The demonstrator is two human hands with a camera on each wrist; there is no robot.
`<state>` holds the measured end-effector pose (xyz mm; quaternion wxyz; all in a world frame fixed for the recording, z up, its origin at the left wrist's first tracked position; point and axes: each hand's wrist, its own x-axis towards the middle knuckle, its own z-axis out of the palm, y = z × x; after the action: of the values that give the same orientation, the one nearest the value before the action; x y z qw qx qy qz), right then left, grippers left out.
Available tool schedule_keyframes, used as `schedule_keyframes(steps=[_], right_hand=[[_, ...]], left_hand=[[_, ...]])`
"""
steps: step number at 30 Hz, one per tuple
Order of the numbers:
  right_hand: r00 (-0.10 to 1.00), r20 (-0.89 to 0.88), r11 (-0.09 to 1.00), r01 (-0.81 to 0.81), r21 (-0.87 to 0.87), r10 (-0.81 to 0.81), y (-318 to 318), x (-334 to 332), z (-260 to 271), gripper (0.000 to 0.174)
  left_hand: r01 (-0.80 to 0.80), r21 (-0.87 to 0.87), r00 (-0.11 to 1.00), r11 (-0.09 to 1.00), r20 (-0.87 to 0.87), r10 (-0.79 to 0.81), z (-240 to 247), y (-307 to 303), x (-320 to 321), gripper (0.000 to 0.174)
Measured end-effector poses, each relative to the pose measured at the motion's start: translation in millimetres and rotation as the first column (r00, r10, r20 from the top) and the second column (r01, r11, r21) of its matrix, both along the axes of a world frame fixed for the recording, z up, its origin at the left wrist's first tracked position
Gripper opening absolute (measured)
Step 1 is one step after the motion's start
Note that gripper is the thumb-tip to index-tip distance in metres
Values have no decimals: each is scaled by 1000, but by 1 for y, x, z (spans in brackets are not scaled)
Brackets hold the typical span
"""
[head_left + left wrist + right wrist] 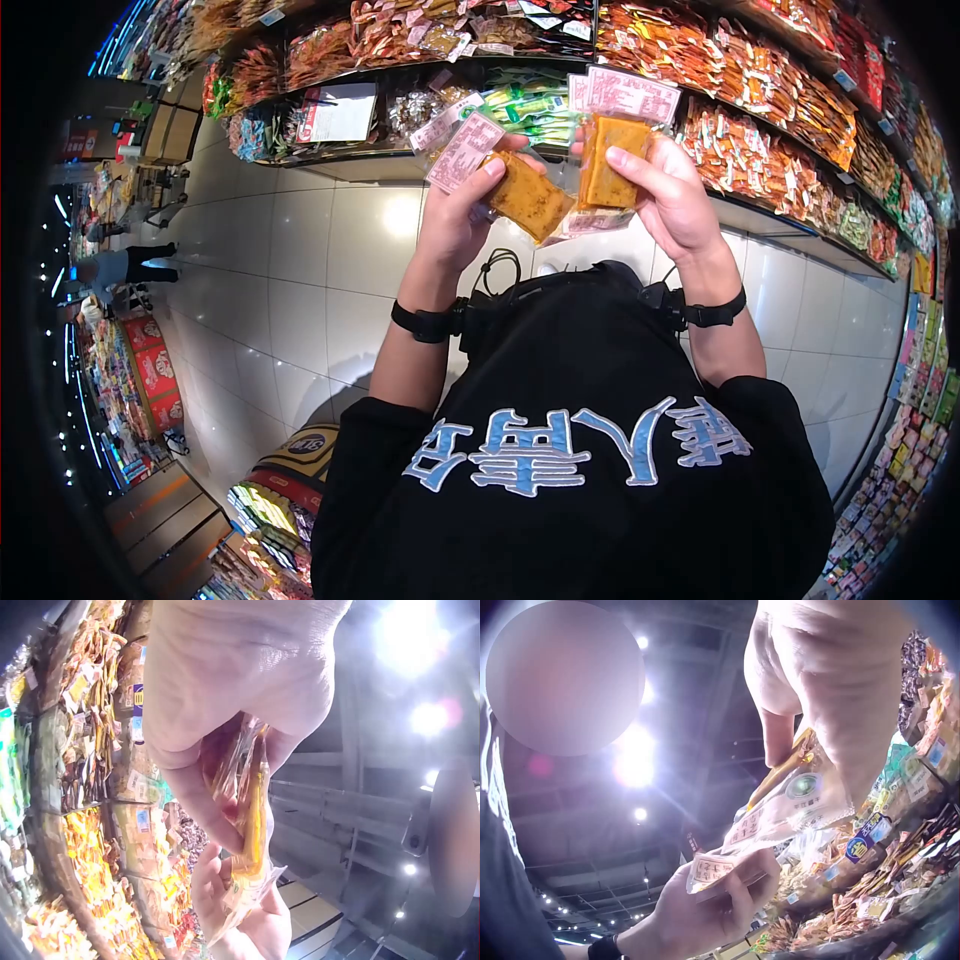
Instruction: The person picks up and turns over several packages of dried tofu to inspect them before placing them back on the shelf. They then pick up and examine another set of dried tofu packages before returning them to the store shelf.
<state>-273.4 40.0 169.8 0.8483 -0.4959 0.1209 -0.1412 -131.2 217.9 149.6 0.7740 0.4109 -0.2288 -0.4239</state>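
Two clear packets of flat yellow-brown food with pink printed labels are held above the floor in the head view. My left hand pinches the left packet, thumb on its near face. The right packet is upright in my right hand, its thumb across the front. Their lower edges are close together; contact cannot be told. In the left wrist view, the left hand grips a packet seen edge-on. The right wrist view shows the right hand around a packet, with the left hand below.
Shelves of bagged snacks run across the far side and curve down the right. Green packs lie behind the hands. Tiled floor extends below. Another person is at the far left, near red boxes. A snack display stands lower left.
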Motion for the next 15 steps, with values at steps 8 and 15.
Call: schedule_keyframes(steps=[8, 15], right_hand=[[978, -159, 982, -152, -116, 133, 21, -4, -13, 46], [988, -79, 979, -146, -143, 135, 18, -9, -8, 49]], left_hand=[[-198, 182, 979, 963, -11, 203, -21, -10, -6, 34], [-152, 205, 969, 967, -159, 186, -13, -3, -3, 61]])
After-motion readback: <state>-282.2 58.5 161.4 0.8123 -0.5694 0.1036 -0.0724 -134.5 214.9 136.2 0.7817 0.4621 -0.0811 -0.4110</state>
